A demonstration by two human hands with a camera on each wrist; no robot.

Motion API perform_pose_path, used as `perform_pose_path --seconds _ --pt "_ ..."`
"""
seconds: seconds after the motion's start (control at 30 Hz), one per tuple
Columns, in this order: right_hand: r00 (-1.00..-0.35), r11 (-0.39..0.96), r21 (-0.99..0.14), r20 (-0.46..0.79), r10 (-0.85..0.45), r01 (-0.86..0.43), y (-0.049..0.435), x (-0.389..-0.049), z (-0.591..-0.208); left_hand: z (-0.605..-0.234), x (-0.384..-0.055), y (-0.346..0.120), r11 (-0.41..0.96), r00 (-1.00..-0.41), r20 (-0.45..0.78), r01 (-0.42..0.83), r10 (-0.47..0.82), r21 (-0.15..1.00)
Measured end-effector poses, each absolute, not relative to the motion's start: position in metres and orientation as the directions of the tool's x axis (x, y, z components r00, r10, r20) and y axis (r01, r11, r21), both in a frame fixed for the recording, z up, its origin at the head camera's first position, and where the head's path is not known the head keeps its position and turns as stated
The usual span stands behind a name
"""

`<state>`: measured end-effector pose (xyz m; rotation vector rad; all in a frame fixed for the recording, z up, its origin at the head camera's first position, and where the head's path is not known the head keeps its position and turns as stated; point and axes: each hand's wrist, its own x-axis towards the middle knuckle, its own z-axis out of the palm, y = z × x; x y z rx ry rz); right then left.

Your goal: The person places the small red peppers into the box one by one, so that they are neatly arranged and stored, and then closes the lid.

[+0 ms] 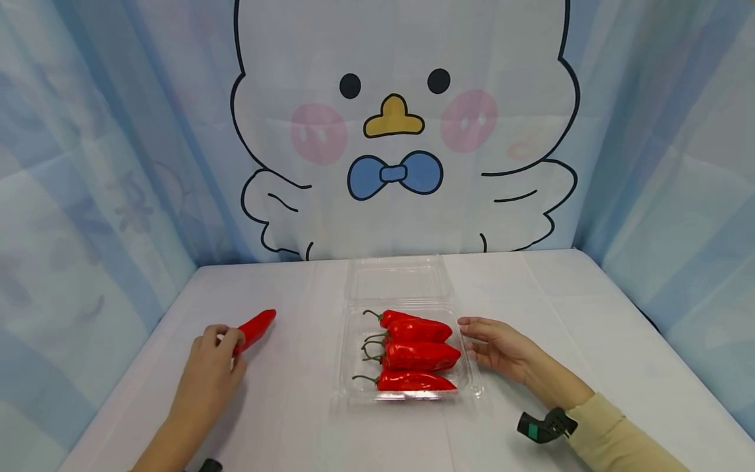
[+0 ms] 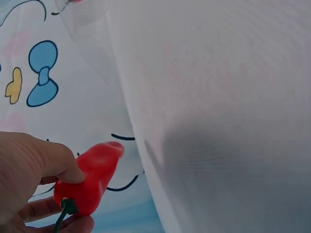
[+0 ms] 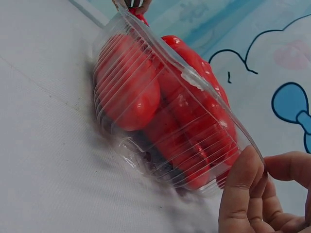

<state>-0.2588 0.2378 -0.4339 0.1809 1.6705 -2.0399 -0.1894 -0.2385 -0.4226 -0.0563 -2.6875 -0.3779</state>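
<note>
My left hand (image 1: 209, 370) grips a red chili pepper (image 1: 257, 330) over the left part of the table. In the left wrist view the pepper (image 2: 90, 179) lies between thumb and fingers, its green stem toward the palm side. A clear plastic clamshell box (image 1: 348, 367) lies with its lid folded back, holding several red chili peppers (image 1: 420, 356) side by side, stems pointing left. My right hand (image 1: 501, 347) is at the box's right side. Up close in the right wrist view, its thumb and fingers (image 3: 238, 189) pinch the box's rim.
The box's raised lid (image 1: 398, 280) lies toward the back edge of the white-covered table (image 1: 283, 419). Behind stands a curtain (image 1: 389, 223) printed with a cartoon bird, and blue patterned cloth (image 1: 88, 216) hangs at the sides. A dark wrist device (image 1: 547, 425) sits by the right sleeve.
</note>
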Motion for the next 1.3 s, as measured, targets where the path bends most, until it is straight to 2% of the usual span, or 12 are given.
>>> perform_pose_path --seconds 0.3,0.67,1.07,1.3 --pt "-0.871 -0.130 -0.884 -0.401 -0.285 0.449 0.238 -0.259 -0.434 -0.421 -0.186 -0.234 0.953 -0.839 0.543 0.193 0.036 0.235" --pt "-0.869 -0.129 -0.882 -0.405 -0.283 0.453 0.237 -0.258 -0.434 -0.409 -0.176 -0.230 0.939 -0.788 0.611 0.259 0.070 0.225" --pt "-0.867 -0.131 -0.880 -0.406 -0.290 0.456 0.237 -0.259 -0.433 -0.397 -0.164 -0.217 0.911 -0.789 0.594 0.348 0.157 0.223" --pt "-0.872 -0.146 -0.880 -0.401 -0.282 0.452 0.237 -0.258 -0.433 -0.389 -0.159 -0.203 0.901 -0.825 0.537 0.353 0.173 0.253"
